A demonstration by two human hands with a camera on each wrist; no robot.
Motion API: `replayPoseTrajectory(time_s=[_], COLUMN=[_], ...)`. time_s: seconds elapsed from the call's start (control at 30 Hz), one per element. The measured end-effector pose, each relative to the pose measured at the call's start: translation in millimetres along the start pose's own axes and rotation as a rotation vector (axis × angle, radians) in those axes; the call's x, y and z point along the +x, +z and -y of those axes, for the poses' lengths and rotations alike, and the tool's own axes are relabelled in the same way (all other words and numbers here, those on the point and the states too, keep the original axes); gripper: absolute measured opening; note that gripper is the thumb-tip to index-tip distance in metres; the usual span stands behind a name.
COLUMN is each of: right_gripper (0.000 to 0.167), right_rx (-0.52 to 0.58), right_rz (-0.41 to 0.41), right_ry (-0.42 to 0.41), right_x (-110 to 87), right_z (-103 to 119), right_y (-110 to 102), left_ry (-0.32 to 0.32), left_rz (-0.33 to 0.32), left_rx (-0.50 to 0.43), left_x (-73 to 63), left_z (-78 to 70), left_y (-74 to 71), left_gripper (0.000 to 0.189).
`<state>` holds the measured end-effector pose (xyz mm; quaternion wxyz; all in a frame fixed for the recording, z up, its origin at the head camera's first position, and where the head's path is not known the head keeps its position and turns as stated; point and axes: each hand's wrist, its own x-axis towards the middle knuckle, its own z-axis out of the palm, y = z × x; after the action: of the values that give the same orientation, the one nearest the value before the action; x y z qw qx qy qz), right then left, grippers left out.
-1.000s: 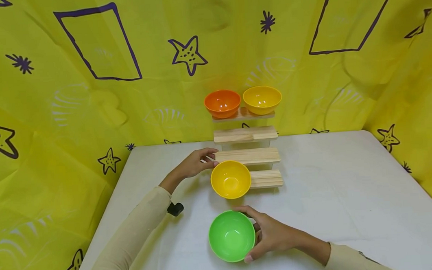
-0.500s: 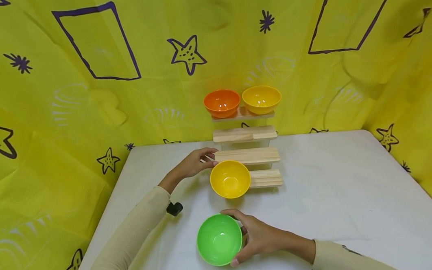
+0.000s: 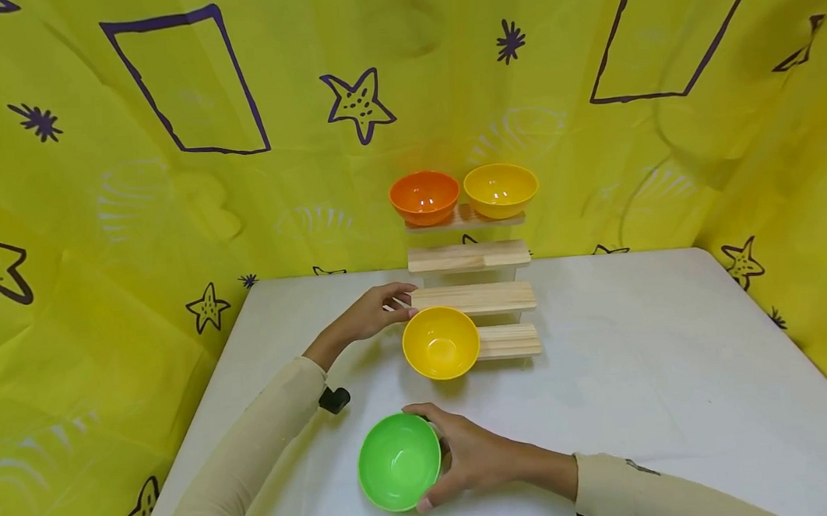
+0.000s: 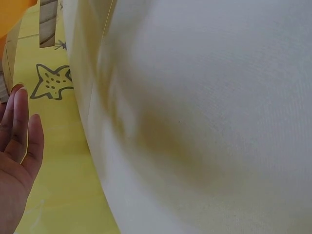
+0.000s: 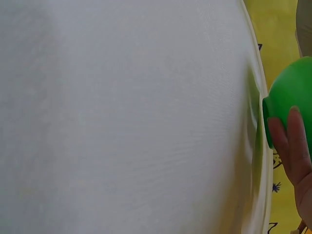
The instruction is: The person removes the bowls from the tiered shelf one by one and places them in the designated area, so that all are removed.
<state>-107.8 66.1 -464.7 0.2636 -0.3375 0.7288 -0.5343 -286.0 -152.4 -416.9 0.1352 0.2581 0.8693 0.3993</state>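
My right hand (image 3: 469,455) grips a green bowl (image 3: 398,463) by its right side, with thumb and fingers spread around the wall. The bowl tilts slightly over the front of the table; the right wrist view shows its green outside (image 5: 292,92) and two fingers against it. At the left end of a stepped wooden rack (image 3: 473,298), my left hand (image 3: 374,311) holds a plank between thumb and fingers. A yellow bowl (image 3: 441,344) sits at the left of the lowest step, just below that thumb. The left wrist view shows several outstretched fingers (image 4: 19,122).
An orange bowl (image 3: 425,198) and another yellow bowl (image 3: 501,191) stand side by side on the top step. Behind the white table (image 3: 637,371) hangs a yellow patterned cloth (image 3: 297,186). A small black object (image 3: 334,400) shows beneath the left forearm.
My right hand has carried the green bowl leftward and slightly nearer the front, tipping it a little. The left hand stays at the rack, and the other bowls have not moved.
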Motion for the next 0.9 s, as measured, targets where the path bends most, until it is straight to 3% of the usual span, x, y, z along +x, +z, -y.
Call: replayPoseTrajectory(time_s=[0.53,0.77,0.9], right_gripper=[0.104,0.104,0.105], right_rx=[-0.041,-0.134,-0.135], right_rz=[-0.015,-0.043,-0.039], right_ry=[0.043,0.046,0.048], right_x=[14.6,16.0,14.8], right_z=[5,5,5], right_y=[6,9,10], left_ry=[-0.001,-0.004,-0.008], left_rz=[0.006,0.006,0.008], left_rx=[-0.021,-0.020,-0.016], left_x=[1.1,1.2,0.5], left_z=[0.8,1.1,0.6], left_y=[0.2,-0.4,0.2], left_gripper=[0.050,0.050,0.050])
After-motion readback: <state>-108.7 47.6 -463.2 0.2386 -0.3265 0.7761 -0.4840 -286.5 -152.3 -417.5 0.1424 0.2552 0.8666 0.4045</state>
